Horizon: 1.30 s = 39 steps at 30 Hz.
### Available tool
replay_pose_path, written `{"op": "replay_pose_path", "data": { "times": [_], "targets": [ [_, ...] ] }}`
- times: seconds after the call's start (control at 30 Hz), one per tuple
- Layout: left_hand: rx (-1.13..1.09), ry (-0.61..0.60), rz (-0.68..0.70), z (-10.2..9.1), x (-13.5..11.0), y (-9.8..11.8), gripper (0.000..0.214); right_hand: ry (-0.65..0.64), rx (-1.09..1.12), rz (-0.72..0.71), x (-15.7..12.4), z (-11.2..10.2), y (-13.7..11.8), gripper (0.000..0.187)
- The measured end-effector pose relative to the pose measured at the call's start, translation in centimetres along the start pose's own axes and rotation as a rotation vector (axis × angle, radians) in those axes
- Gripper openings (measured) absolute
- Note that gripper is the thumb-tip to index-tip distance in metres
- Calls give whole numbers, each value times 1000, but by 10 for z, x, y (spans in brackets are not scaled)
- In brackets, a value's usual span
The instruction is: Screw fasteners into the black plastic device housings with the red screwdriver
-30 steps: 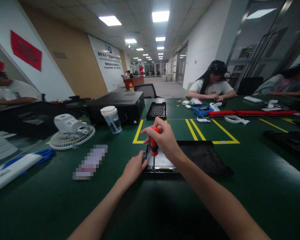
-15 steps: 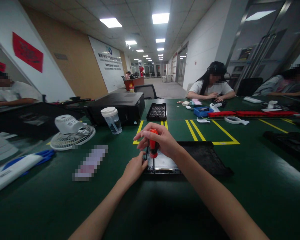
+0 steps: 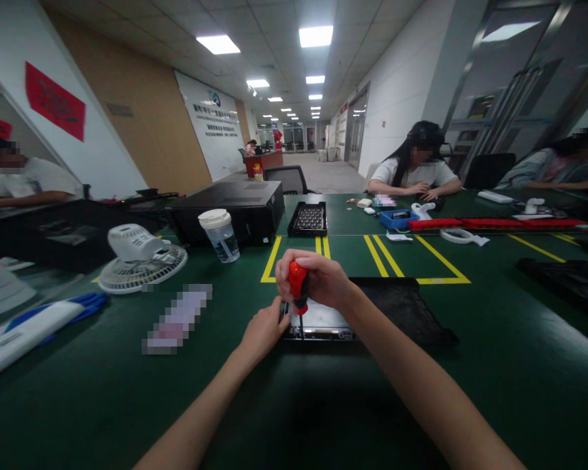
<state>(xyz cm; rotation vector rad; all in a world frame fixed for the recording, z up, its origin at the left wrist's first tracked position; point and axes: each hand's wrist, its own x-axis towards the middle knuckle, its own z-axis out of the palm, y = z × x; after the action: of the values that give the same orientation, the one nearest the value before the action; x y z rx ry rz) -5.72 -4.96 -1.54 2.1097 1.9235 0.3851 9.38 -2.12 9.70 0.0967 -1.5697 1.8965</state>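
At the table point(image 3: 298, 411), the right hand point(image 3: 321, 279) grasps a screwdriver point(image 3: 298, 281), shaft down, over the panel point(image 3: 322, 316); left hand point(image 3: 263, 328) touches the panel's left edge, grip indeterminable.

Bright ceiling panels point(image 3: 315, 36), dim table point(image 3: 102, 405), stretched edges

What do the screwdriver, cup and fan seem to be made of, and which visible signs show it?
Screwdriver: glossy handle, probably plastic, judging by its bright red colour and sheen; slim dark shaft, likely metal.
Cup: clear body, plastic or glass, since it is see-through; white lid, likely plastic.
Fan: smooth white, probably plastic, with thin moulded-looking ribs.
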Motion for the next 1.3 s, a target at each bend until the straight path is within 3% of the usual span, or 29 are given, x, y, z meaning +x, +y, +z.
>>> {"op": "replay_pose_path", "data": {
  "times": [0.53,0.87,1.3],
  "targets": [
    [-42,-4,-11,-1,0,0,31,23,-74,19,-5,-10,-3,26],
    [-33,3,-5,-1,0,0,30,-17,-74,9,-5,-7,-3,25],
    [-34,-11,-29,-2,-1,2,31,44,-114,16,-3,-1,-3,24]
  ]
}}
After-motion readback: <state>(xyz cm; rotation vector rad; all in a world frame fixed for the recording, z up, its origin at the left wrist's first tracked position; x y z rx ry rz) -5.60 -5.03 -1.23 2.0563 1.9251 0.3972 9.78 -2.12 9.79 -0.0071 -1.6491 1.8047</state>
